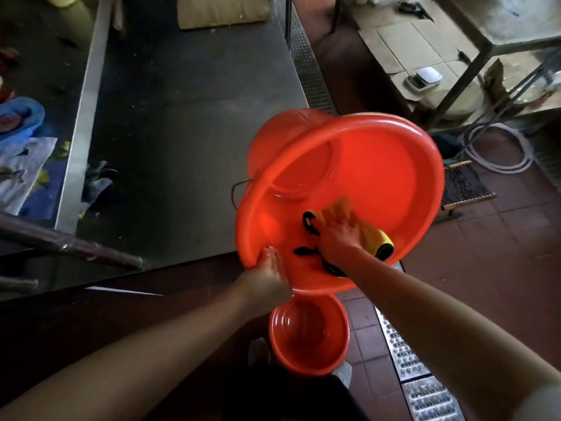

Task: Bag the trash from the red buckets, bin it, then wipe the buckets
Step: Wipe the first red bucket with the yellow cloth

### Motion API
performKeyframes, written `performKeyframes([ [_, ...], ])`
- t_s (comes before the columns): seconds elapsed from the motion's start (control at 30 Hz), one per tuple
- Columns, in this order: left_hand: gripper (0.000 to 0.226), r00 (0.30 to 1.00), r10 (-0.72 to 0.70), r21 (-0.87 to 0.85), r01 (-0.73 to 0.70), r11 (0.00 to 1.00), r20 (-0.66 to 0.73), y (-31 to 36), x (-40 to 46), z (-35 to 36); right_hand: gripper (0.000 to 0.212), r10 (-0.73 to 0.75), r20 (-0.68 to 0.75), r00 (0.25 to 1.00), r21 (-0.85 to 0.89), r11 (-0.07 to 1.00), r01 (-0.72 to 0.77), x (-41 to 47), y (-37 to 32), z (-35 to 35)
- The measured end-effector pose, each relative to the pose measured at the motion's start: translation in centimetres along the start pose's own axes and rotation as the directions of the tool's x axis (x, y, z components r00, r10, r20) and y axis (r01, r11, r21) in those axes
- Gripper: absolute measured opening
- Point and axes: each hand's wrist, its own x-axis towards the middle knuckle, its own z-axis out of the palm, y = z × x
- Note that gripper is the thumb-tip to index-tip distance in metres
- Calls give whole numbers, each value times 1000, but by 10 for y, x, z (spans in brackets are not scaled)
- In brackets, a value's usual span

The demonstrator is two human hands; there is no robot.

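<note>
A big red bucket is tilted toward me at the corner of the steel table, its open mouth facing up. My left hand holds its near rim, with the thumb lying inside. My right hand is inside the bucket and presses a yellow cloth with black edging against the lower inner wall. A second, smaller red bucket stands upright on the floor right below, with nothing visible inside it.
The steel table carries cardboard at the far edge and a dark rag on the left. A metal drain grate runs along the tiled floor at right. A metal rack with hoses stands at the far right.
</note>
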Motion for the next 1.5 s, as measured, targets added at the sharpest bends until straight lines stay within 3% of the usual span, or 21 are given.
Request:
performKeyframes([
  [0.1, 55, 1000, -22, -81, 22, 996, 5, 1, 0, 4, 56, -112, 23, 993, 202, 974, 105, 0, -37, 17],
  [0.2, 50, 1000, -15, -54, 15, 998, -11, 1, -4, 13, 56, -216, 42, 975, 159, 965, 207, 15, -16, 16],
  [0.27, 43, 1000, -2, -51, 1, 999, -16, 1, -3, 12, 54, -109, 16, 994, -13, 994, 109, 35, 7, 6],
  [0.33, 43, 1000, 24, -32, -24, 999, -11, 1, -2, 8, 50, 13, -4, 1000, -24, 1000, -13, 46, 1, 5],
  [0.43, 44, 999, 39, -44, -40, 998, -37, -4, -6, 5, 49, -110, -17, 994, 144, 983, 111, 43, -33, 19],
  [0.5, 44, 998, 43, -27, -44, 999, -48, -4, -9, 3, 53, -204, -25, 979, 147, 967, 206, 52, -31, 22],
  [0.63, 44, 999, 10, -23, -11, 1000, -44, 4, -6, -4, 50, -67, -52, 996, 5, 998, 67, 98, -20, 16],
  [0.73, 40, 998, 29, -38, -31, 999, -51, 3, -4, -2, 48, -53, -51, 997, -25, 998, 52, 109, -32, 19],
  [1.0, 50, 1000, -4, -55, 3, 998, -8, -1, 0, -6, 54, -90, -19, 996, 100, 991, 92, -4, -24, 15],
  [1.2, 40, 999, -27, -66, 29, 997, 40, -3, 1, -19, 55, -136, -26, 990, 103, 985, 138, -97, -13, 16],
  [1.5, 36, 1000, 19, -16, -18, 1000, 13, -11, -4, -22, 55, -140, -55, 989, 100, 984, 145, -114, -13, 14],
])
